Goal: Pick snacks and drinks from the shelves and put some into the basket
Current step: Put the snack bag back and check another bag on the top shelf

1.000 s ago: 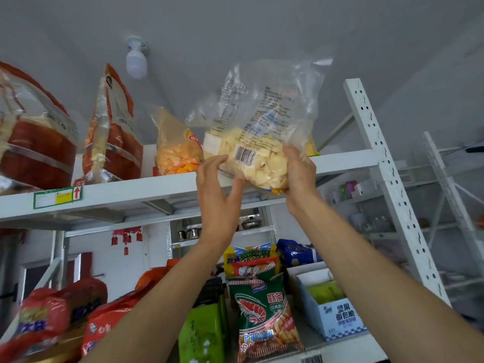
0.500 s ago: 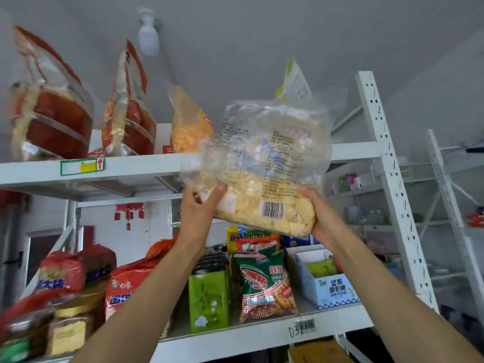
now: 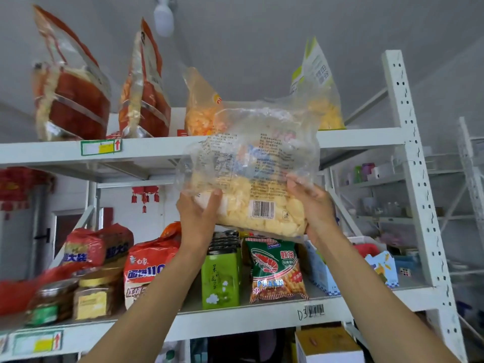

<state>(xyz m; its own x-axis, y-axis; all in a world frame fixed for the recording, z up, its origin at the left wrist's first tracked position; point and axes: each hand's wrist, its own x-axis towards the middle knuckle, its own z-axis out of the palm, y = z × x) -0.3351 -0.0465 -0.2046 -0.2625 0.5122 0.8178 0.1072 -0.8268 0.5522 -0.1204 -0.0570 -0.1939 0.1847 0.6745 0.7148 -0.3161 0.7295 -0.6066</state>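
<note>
A clear plastic bag of pale yellow chips [image 3: 251,184] with a barcode on its back hangs in the air in front of the white top shelf [image 3: 162,149]. My left hand [image 3: 197,214] grips its lower left corner and my right hand [image 3: 313,205] grips its lower right side. The bag sits off the shelf, between the top and middle shelves. No basket is in view.
On the top shelf stand two red bags [image 3: 72,93], an orange snack bag [image 3: 200,108] and a yellow-green bag [image 3: 320,87]. The middle shelf [image 3: 262,317] holds a prawn cracker bag [image 3: 277,268], a green tin [image 3: 221,281], red noodle packs and jars. A white upright post [image 3: 413,166] stands at right.
Both hands have brought the chip bag down off the top shelf and toward me. The view has tilted downward, showing more of the middle shelf.
</note>
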